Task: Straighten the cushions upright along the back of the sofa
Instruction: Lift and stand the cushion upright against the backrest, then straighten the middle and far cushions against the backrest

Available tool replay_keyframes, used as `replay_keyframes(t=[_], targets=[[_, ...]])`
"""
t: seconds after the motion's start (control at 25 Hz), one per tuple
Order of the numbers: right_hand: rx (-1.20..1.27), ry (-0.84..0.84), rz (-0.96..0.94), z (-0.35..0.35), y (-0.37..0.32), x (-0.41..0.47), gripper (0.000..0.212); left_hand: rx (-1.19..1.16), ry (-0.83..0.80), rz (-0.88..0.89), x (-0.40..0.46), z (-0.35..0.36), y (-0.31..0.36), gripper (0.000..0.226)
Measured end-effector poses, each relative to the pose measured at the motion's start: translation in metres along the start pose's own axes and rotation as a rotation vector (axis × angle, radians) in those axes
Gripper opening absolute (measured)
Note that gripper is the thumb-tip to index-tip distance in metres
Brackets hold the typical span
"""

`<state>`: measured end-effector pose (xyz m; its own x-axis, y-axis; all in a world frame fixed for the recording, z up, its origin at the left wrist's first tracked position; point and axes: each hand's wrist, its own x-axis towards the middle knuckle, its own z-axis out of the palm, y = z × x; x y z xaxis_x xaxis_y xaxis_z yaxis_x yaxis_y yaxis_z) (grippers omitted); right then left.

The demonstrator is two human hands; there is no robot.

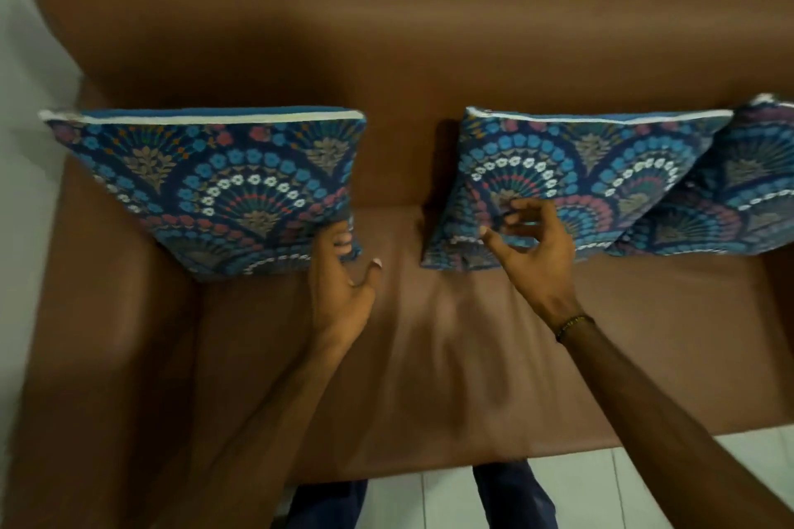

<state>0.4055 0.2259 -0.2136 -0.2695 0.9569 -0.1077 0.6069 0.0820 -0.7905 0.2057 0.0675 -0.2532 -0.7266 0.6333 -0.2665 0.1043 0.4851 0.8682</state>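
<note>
Three blue patterned cushions stand against the back of a brown sofa (386,56). The left cushion (206,185) stands upright by the left armrest. My left hand (343,275) touches its lower right corner with the fingertips, thumb spread, gripping nothing. The middle cushion (580,176) leans upright, its right side overlapping the right cushion (752,193), which is cut off by the frame edge. My right hand (528,236) hovers in front of the middle cushion's lower left part, fingers curled but apart, holding nothing.
The sofa seat (429,356) stretches bare in front of the cushions, with a gap between the left and middle cushions. A padded armrest (107,314) bounds the left side. White floor tiles (644,477) and my legs show below the seat edge.
</note>
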Motion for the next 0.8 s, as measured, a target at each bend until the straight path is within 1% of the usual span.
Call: replay_keyframes(t=[0.08,0.16,0.2,0.24,0.28,0.32,0.36,0.4,0.44,0.52,0.6,0.64,0.72,0.8], targets=[[-0.022,0.057,0.036,-0.054,0.031,0.017,0.046,0.005,-0.088,-0.011,-0.002,0.047,0.027,0.075],[-0.051,0.108,0.107,-0.106,0.069,0.04,0.056,0.043,-0.14,0.006,0.002,0.095,0.053,0.094],[-0.043,0.115,0.163,-0.127,0.084,0.054,0.064,0.042,-0.182,-0.012,0.005,0.114,0.063,0.104],[-0.001,0.106,0.217,-0.133,0.094,0.067,0.074,0.028,-0.215,-0.055,0.011,0.12,0.071,0.115],[0.062,0.053,0.272,-0.148,0.107,0.082,0.087,0.006,-0.233,-0.102,0.013,0.136,0.081,0.123],[0.152,-0.039,0.322,-0.161,0.117,0.1,0.101,-0.016,-0.233,-0.136,0.015,0.156,0.09,0.126],[0.243,-0.151,0.382,-0.169,0.125,0.116,0.112,-0.031,-0.224,-0.15,0.018,0.174,0.095,0.126],[0.309,-0.264,0.415,-0.172,0.13,0.128,0.116,-0.042,-0.213,-0.171,0.019,0.187,0.1,0.123],[0.334,-0.33,0.41,-0.169,0.133,0.135,0.114,-0.058,-0.197,-0.206,0.019,0.194,0.102,0.12],[0.339,-0.332,0.369,-0.16,0.135,0.137,0.111,-0.05,-0.138,-0.248,0.013,0.198,0.109,0.107],[0.399,-0.296,0.345,-0.153,0.134,0.133,0.114,-0.048,-0.036,-0.197,0.005,0.196,0.116,0.077],[0.426,-0.287,0.339,-0.148,0.137,0.131,0.111,-0.066,0.011,-0.163,0.003,0.193,0.115,0.072],[0.451,-0.262,0.335,-0.14,0.14,0.127,0.1,-0.087,0.021,-0.096,0.001,0.19,0.118,0.075],[0.446,-0.233,0.318,-0.135,0.141,0.125,0.097,-0.03,-0.017,-0.101,0.004,0.186,0.114,0.075]])
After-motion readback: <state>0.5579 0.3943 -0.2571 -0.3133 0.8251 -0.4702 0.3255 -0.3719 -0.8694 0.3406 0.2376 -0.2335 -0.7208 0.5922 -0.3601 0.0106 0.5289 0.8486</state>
